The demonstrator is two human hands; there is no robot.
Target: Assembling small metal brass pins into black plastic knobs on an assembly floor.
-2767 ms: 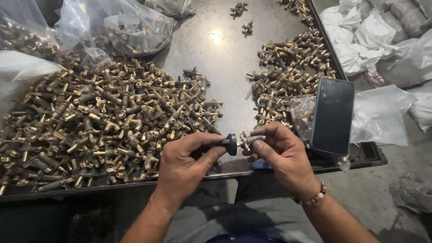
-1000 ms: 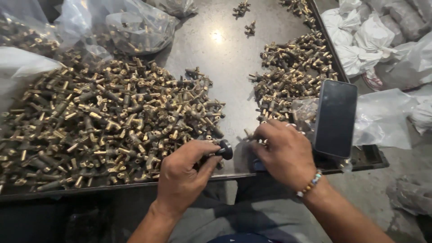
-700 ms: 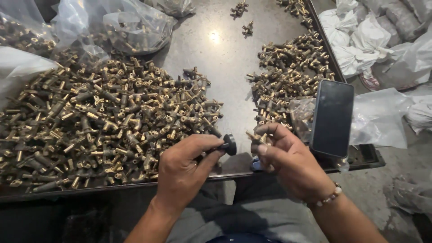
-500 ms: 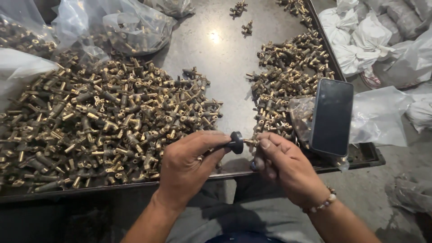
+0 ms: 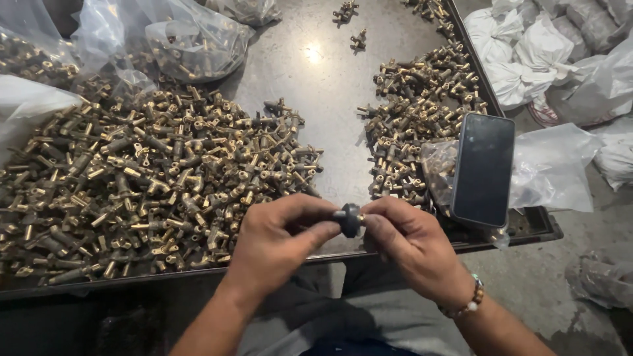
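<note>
2 heaps of brass fittings take up most of the desk (image 5: 316,99), a dark metal tray-like top with a raised rim. Going by size, the big heap (image 5: 145,191) on the left sprawls across nearly half the surface, while the smaller heap (image 5: 415,112) on the right runs up along the far rim. Which heap holds finished pieces cannot be told from this view, but judging by the bulk still lying loose, a great deal of the work looks undone. Clear plastic bags (image 5: 178,39) with more fittings sit at the back left, and white sacks (image 5: 527,53) lie on the floor beyond the right rim. A dark phone (image 5: 483,170) leans on a plastic bag at the right edge.

At the near edge, the left hand (image 5: 277,247) and right hand (image 5: 412,247) meet over 1 small dark knob-like part (image 5: 350,219). Both grips are clenched on it, fingertips pinching from either side, just above the desk's front rim. A beaded bracelet (image 5: 469,303) circles the right wrist.
</note>
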